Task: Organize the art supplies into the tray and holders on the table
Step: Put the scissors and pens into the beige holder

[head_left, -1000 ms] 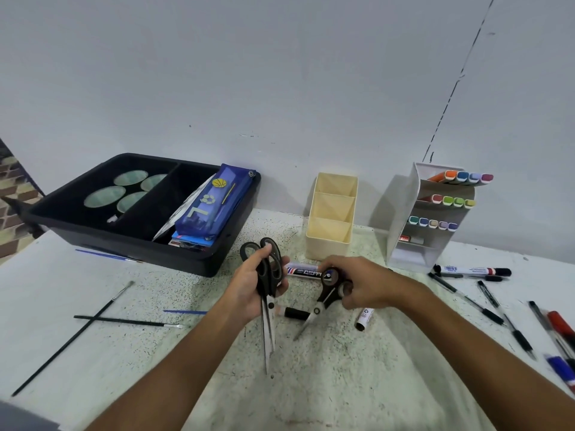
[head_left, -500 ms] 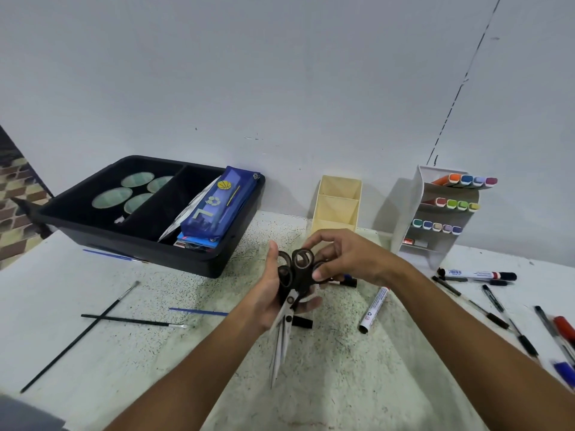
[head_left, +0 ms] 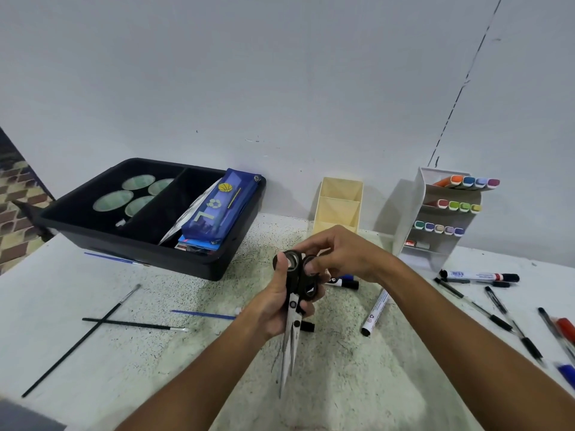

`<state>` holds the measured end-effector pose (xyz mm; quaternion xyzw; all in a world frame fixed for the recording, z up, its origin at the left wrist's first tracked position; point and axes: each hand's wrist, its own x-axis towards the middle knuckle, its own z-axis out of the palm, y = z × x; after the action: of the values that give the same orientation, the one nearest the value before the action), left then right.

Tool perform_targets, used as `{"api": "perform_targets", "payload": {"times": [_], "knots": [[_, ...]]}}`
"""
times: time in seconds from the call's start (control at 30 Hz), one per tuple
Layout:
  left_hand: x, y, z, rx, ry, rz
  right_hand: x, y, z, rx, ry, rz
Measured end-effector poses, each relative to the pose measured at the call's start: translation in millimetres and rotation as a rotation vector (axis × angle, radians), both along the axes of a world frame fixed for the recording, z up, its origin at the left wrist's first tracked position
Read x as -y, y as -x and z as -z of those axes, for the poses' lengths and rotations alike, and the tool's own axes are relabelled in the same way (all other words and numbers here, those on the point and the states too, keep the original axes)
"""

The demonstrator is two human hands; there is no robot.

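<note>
Scissors (head_left: 294, 301), two black-handled pairs stacked together, hang point-down above the table (head_left: 93, 353) in front of the person, well clear of any holder. The left hand (head_left: 277, 309) wraps its fingers round both pairs near the pivots, and the right hand (head_left: 339, 256) pinches the upper finger loops, seemingly squaring the bundle. The likely trouble is slippage: two smooth pairs held in one grip could slide against each other, and one might drop blade-first onto the table or swing open toward the fingers if the pinch lets go too soon. A loose pair could also snag on the way into the cream holder (head_left: 339, 202), whose three compartments look narrow. By count: one black tray (head_left: 149, 244) with two compartments, four round lids in one, a blue pencil case (head_left: 217, 209) in the other; one white marker rack (head_left: 435, 219) with four tiers; four paintbrushes lying at left, two black, two blue; at least four loose markers, though hands hide part of that area; several pens at right, too blurred at the edge to count.
</note>
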<state>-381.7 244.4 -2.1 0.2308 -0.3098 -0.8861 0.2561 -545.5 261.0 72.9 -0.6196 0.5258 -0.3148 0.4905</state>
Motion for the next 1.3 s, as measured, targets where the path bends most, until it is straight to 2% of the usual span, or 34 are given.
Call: {"api": "perform_targets", "payload": {"times": [0.1,0.23,0.47,0.57,0.63,0.73,0.83,0.9,1.07,1.3], "knots": [[2,-1,3,0.007,-0.010,-0.007,2,9,0,0.053,-0.074,0.053],[4,0,5,0.013,-0.002,-0.017,0,9,4,-0.062,-0.076,0.034],[7,0,6,-0.011,-0.019,0.005,0,-3,10,-0.195,0.168,0.149],[8,-3,5,0.042,0.048,-0.002,1,-5,13,-0.202,0.229,0.236],[9,-1,4,0.075,0.116,-0.017,1,-3,13,-0.133,0.243,0.356],[10,2,0,0.171,0.298,-0.085,2,1,7,-0.035,0.118,0.444],[13,4,-5,0.266,0.512,-0.153,0,3,1,-0.018,-0.009,0.372],[15,6,-8,0.265,0.602,-0.182,-3,2,-3,-0.067,-0.024,0.278],[13,15,-20,0.225,0.640,-0.209,-5,2,-9,-0.071,-0.021,0.227],[15,25,-29,0.322,0.763,-0.213,-5,2,-17,0.033,-0.015,0.188]]}}
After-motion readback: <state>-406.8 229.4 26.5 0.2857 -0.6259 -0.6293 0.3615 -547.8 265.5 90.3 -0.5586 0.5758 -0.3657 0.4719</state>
